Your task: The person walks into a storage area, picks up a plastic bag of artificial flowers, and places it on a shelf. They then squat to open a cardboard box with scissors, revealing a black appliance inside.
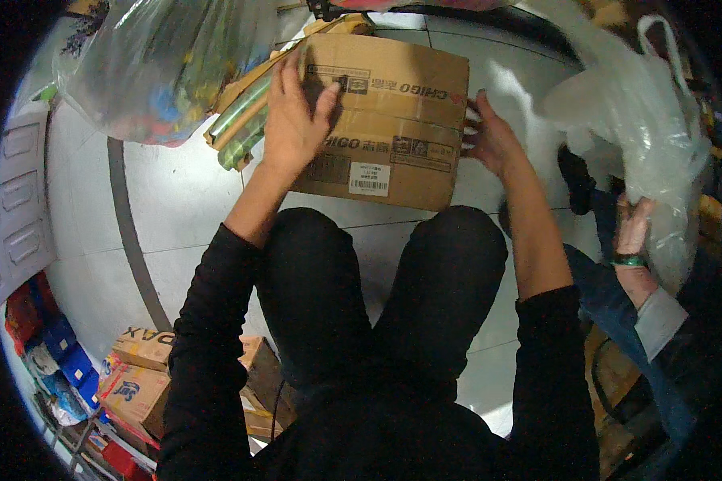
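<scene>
I was closing the cardboard box (393,128): left hand (293,120) flat on top, right hand (489,140) gripping its side; next, press flaps shut.

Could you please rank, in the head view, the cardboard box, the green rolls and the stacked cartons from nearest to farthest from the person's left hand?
From the left hand:
1. Cardboard box: directly under the palm.
2. Green rolls: just to its left, on the floor.
3. Stacked cartons: far back at the lower left.

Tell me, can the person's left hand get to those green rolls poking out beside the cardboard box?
Probably yes. The left hand lies flat on top of the cardboard box, and the green rolls stick out just to its left, with nothing between them.
</scene>
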`<action>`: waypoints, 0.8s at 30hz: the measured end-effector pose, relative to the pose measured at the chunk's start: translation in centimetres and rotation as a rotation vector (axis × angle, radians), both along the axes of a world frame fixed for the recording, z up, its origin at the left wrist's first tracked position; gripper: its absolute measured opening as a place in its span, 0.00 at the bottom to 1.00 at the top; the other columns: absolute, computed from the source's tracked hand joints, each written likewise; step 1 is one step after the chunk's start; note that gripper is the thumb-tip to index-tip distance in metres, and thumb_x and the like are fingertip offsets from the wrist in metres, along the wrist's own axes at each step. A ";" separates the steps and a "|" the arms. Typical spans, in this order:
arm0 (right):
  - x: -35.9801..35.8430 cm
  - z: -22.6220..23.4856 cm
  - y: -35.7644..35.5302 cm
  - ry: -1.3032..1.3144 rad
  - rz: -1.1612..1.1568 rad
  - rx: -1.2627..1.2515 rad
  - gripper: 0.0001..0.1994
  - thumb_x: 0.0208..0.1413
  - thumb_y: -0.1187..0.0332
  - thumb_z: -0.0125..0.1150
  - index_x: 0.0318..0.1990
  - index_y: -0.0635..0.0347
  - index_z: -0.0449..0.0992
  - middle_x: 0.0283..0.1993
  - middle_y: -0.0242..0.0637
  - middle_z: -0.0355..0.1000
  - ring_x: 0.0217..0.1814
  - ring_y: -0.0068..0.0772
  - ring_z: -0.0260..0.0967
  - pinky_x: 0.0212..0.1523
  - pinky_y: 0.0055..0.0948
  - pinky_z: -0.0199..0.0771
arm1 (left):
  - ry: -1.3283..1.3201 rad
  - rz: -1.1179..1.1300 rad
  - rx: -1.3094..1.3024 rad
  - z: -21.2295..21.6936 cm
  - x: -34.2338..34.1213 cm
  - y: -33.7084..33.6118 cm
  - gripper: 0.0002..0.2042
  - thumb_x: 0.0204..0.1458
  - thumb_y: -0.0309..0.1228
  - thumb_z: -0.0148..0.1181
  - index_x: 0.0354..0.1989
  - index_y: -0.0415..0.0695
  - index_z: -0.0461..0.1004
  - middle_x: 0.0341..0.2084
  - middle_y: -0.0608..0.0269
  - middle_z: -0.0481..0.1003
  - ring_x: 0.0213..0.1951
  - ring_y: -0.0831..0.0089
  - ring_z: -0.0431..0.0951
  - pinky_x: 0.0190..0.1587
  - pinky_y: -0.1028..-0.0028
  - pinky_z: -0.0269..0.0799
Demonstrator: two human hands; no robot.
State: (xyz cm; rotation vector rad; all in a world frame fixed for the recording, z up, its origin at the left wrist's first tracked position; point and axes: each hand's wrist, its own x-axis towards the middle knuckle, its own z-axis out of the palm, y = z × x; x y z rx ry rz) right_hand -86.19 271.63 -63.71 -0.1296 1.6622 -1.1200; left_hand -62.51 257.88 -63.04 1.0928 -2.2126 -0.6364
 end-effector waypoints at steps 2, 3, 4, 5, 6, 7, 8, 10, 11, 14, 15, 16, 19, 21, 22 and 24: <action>0.5 -0.8 -0.1 -0.228 0.174 -0.072 0.34 0.49 0.39 0.37 0.57 0.55 0.52 0.57 0.45 0.50 0.54 0.44 0.54 0.49 0.49 0.56 | -0.049 0.122 0.351 -2.0 0.6 -1.4 0.25 0.51 0.44 0.45 0.52 0.40 0.54 0.43 0.43 0.65 0.46 0.51 0.65 0.50 0.66 0.57; 1.3 -0.2 -0.3 -0.153 0.171 -0.036 0.35 0.49 0.39 0.36 0.57 0.56 0.53 0.57 0.45 0.51 0.53 0.43 0.55 0.50 0.45 0.57 | -0.216 0.163 0.457 -2.2 0.8 -2.0 0.28 0.51 0.50 0.39 0.52 0.39 0.54 0.44 0.41 0.64 0.47 0.50 0.64 0.50 0.66 0.57; 1.9 0.5 -0.6 -0.155 0.208 -0.079 0.34 0.49 0.39 0.36 0.56 0.56 0.54 0.56 0.44 0.53 0.53 0.42 0.56 0.50 0.44 0.58 | -0.211 0.138 0.458 -2.7 1.6 -3.0 0.30 0.51 0.51 0.38 0.53 0.38 0.53 0.46 0.39 0.62 0.48 0.49 0.63 0.51 0.66 0.56; 2.3 1.1 -0.8 -0.156 0.245 -0.122 0.34 0.49 0.39 0.35 0.56 0.56 0.55 0.55 0.44 0.54 0.53 0.41 0.57 0.50 0.42 0.58 | -0.207 0.115 0.459 -3.3 2.8 -4.1 0.31 0.51 0.52 0.38 0.53 0.37 0.53 0.47 0.38 0.61 0.50 0.48 0.61 0.51 0.65 0.55; 2.8 1.3 -1.2 -0.158 0.287 -0.171 0.34 0.50 0.39 0.35 0.56 0.56 0.56 0.54 0.43 0.56 0.53 0.40 0.58 0.50 0.40 0.59 | -0.203 0.099 0.455 -3.7 4.5 -5.3 0.33 0.50 0.53 0.38 0.54 0.35 0.52 0.48 0.36 0.60 0.51 0.47 0.60 0.52 0.64 0.55; 3.5 0.8 -2.2 -0.154 0.350 -0.232 0.32 0.51 0.41 0.36 0.55 0.57 0.57 0.53 0.43 0.58 0.52 0.38 0.59 0.50 0.38 0.59 | -0.164 0.136 0.479 -5.3 7.6 -7.4 0.32 0.50 0.53 0.37 0.54 0.35 0.53 0.48 0.38 0.60 0.51 0.50 0.61 0.52 0.66 0.55; 4.2 0.5 -3.4 -0.144 0.412 -0.292 0.30 0.52 0.43 0.36 0.54 0.57 0.58 0.52 0.42 0.60 0.51 0.37 0.60 0.49 0.36 0.60 | -0.119 0.172 0.504 -6.4 9.8 -9.0 0.32 0.51 0.53 0.37 0.53 0.36 0.54 0.48 0.40 0.61 0.51 0.54 0.61 0.52 0.67 0.55; 5.2 0.2 -4.7 -0.060 0.455 -0.384 0.25 0.55 0.49 0.37 0.52 0.58 0.61 0.50 0.41 0.62 0.50 0.34 0.62 0.48 0.33 0.62 | 0.007 0.153 0.676 -3.6 9.5 -8.4 0.31 0.52 0.52 0.36 0.52 0.35 0.57 0.47 0.47 0.63 0.50 0.63 0.63 0.52 0.73 0.55; 5.7 -0.2 -5.2 0.009 0.447 -0.418 0.22 0.56 0.53 0.38 0.51 0.59 0.61 0.49 0.40 0.63 0.50 0.33 0.63 0.47 0.32 0.63 | -0.015 0.192 0.676 -5.5 10.7 -9.6 0.31 0.52 0.52 0.36 0.52 0.35 0.57 0.47 0.48 0.64 0.49 0.64 0.63 0.51 0.74 0.56; 5.8 -1.5 -5.5 0.182 0.378 -0.465 0.13 0.56 0.67 0.42 0.47 0.58 0.65 0.46 0.38 0.65 0.45 0.29 0.66 0.42 0.27 0.66 | -0.012 0.185 0.670 -4.4 10.7 -9.3 0.30 0.52 0.51 0.36 0.51 0.34 0.58 0.45 0.52 0.66 0.46 0.68 0.65 0.48 0.75 0.59; 5.6 -2.3 -5.6 0.245 0.358 -0.473 0.12 0.55 0.68 0.44 0.46 0.58 0.66 0.46 0.37 0.65 0.43 0.28 0.66 0.41 0.25 0.66 | -0.012 0.178 0.678 -4.3 10.6 -9.3 0.30 0.53 0.51 0.36 0.51 0.34 0.58 0.44 0.53 0.66 0.45 0.68 0.65 0.48 0.75 0.59; 5.4 -3.0 -5.5 0.309 0.337 -0.480 0.12 0.55 0.70 0.45 0.46 0.57 0.66 0.45 0.36 0.65 0.41 0.27 0.66 0.40 0.24 0.66 | -0.012 0.169 0.686 -4.3 10.6 -9.4 0.30 0.53 0.51 0.36 0.51 0.35 0.59 0.44 0.53 0.66 0.45 0.68 0.66 0.47 0.75 0.60; 5.6 -3.9 -5.6 0.550 0.345 -0.529 0.11 0.52 0.73 0.48 0.43 0.57 0.69 0.43 0.35 0.66 0.37 0.24 0.65 0.38 0.22 0.65 | 0.035 0.155 0.786 -5.6 11.4 -10.7 0.29 0.53 0.51 0.34 0.52 0.36 0.57 0.47 0.54 0.64 0.46 0.68 0.67 0.47 0.72 0.62; 6.3 -3.0 -5.4 0.597 0.321 -0.595 0.10 0.48 0.74 0.51 0.40 0.58 0.70 0.38 0.37 0.68 0.37 0.30 0.66 0.38 0.25 0.66 | 0.047 0.169 0.798 -6.3 12.0 -11.1 0.28 0.53 0.50 0.35 0.52 0.37 0.57 0.47 0.55 0.65 0.46 0.68 0.67 0.47 0.73 0.62; 6.7 -2.5 -5.3 0.619 0.312 -0.625 0.10 0.46 0.74 0.53 0.39 0.59 0.71 0.36 0.38 0.69 0.37 0.33 0.67 0.39 0.27 0.66 | 0.053 0.177 0.808 -6.5 12.1 -11.2 0.28 0.53 0.50 0.35 0.52 0.37 0.57 0.47 0.55 0.65 0.46 0.68 0.67 0.47 0.73 0.62; 7.1 -2.6 -5.5 0.670 0.361 -0.671 0.11 0.48 0.73 0.52 0.42 0.58 0.70 0.39 0.36 0.67 0.38 0.30 0.66 0.40 0.25 0.65 | 0.094 0.145 0.801 -6.9 12.3 -11.3 0.28 0.53 0.50 0.35 0.53 0.37 0.57 0.47 0.55 0.64 0.46 0.68 0.67 0.47 0.73 0.62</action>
